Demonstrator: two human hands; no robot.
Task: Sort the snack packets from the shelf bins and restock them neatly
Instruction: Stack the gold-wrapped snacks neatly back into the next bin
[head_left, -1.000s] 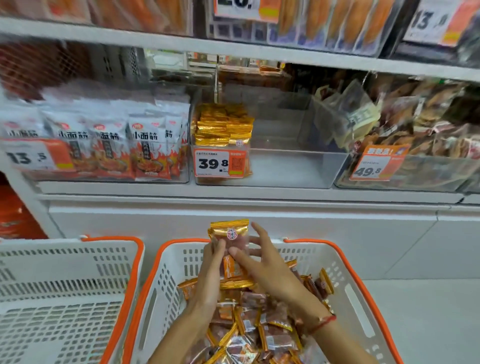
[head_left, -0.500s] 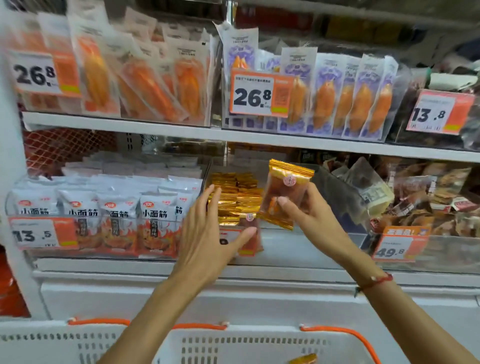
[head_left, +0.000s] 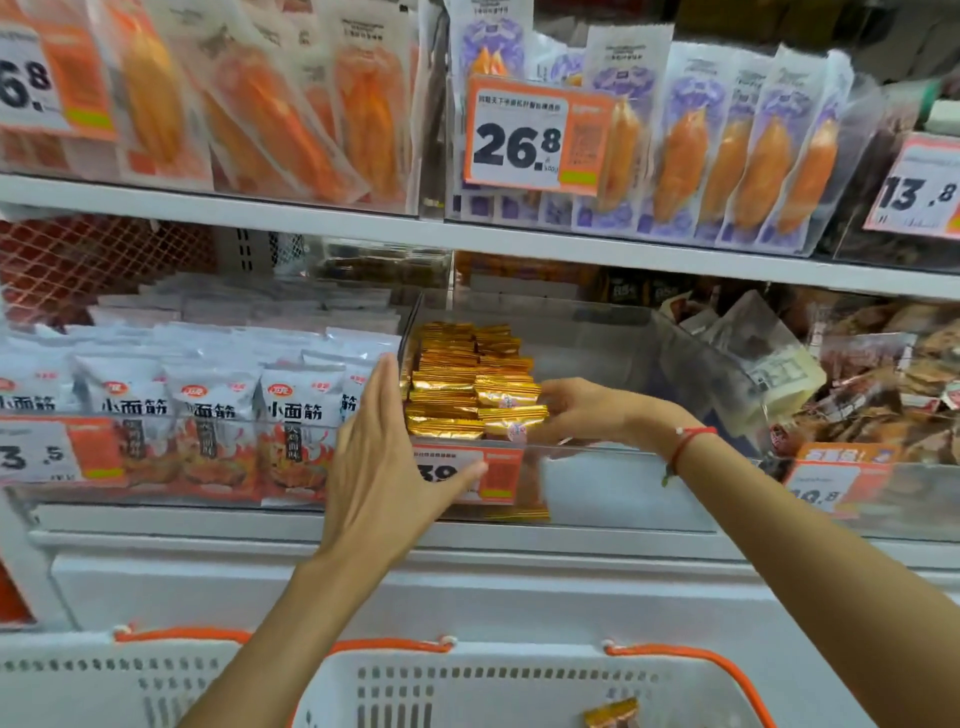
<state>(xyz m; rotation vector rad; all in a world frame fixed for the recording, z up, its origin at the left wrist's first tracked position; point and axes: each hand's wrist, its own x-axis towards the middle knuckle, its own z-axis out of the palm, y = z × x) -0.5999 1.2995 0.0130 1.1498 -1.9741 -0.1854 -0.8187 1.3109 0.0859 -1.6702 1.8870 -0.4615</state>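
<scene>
Gold-foil snack packets (head_left: 457, 384) stand in rows at the left end of a clear shelf bin (head_left: 623, 467). My right hand (head_left: 582, 410) reaches into the bin and holds the front gold packet (head_left: 514, 418) against the right side of the rows. My left hand (head_left: 384, 457) is flat with straight fingers against the bin's front left corner, its thumb across the orange 39.8 price tag (head_left: 498, 475). Below, one gold packet (head_left: 613, 714) shows in the white basket with orange rim (head_left: 467, 675).
White and red noodle-snack bags (head_left: 208, 415) fill the bin to the left. Brown snack packs (head_left: 883, 384) fill the bin to the right. The upper shelf (head_left: 363, 223) carries orange packs. A second white basket (head_left: 104, 675) stands at the lower left.
The view rose from the basket to the shelf. My right hand carried the gold packet from the basket down into the bin beside the rows. My left hand moved up to the bin's front.
</scene>
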